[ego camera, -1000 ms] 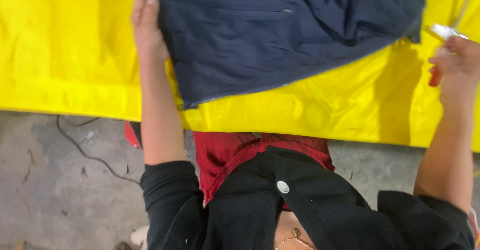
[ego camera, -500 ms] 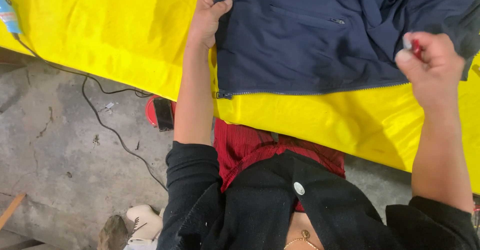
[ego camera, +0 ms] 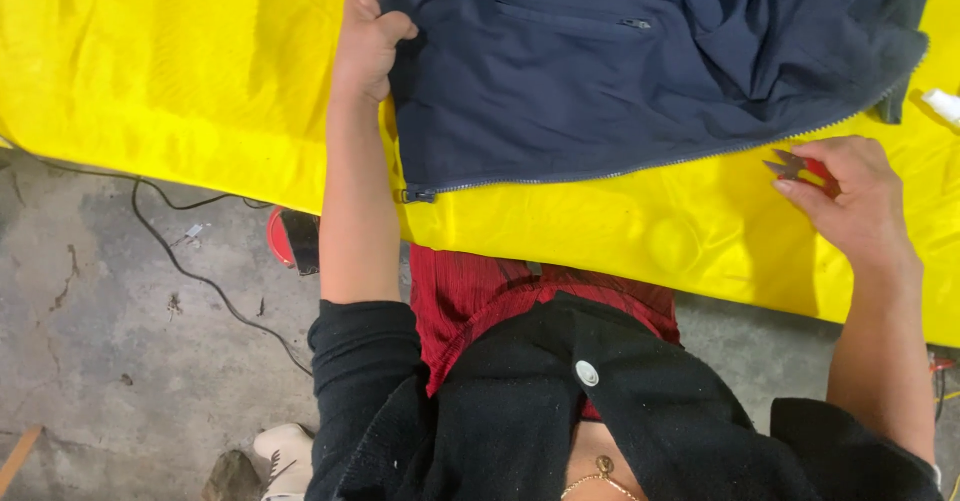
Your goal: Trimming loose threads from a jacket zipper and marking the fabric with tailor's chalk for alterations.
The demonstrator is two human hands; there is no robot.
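Looking down from the head camera, I take the navy jacket [ego camera: 640, 61] as my landmark: it lies spread on the yellow table cover [ego camera: 180, 71], its zipped edge running along the side nearest my body and a small zip pocket showing on its upper face. My left hand [ego camera: 366, 46] is at the jacket's left edge, fingers curled tight around the fabric there, so that hand is closed on the cloth. My right hand [ego camera: 848, 196] rests on the yellow cover just below the jacket's lower right corner, close to the zipper edge but not touching it; its fingers are pinched around a small pair of red-handled thread snips [ego camera: 797, 167], whose dark blades point back toward the jacket. Beyond the jacket's right end, a small white object [ego camera: 942, 106] lies on the cover. Below the jacket, past the cover's near edge, a black cable [ego camera: 190, 271] trails over the grey concrete floor [ego camera: 100, 361].
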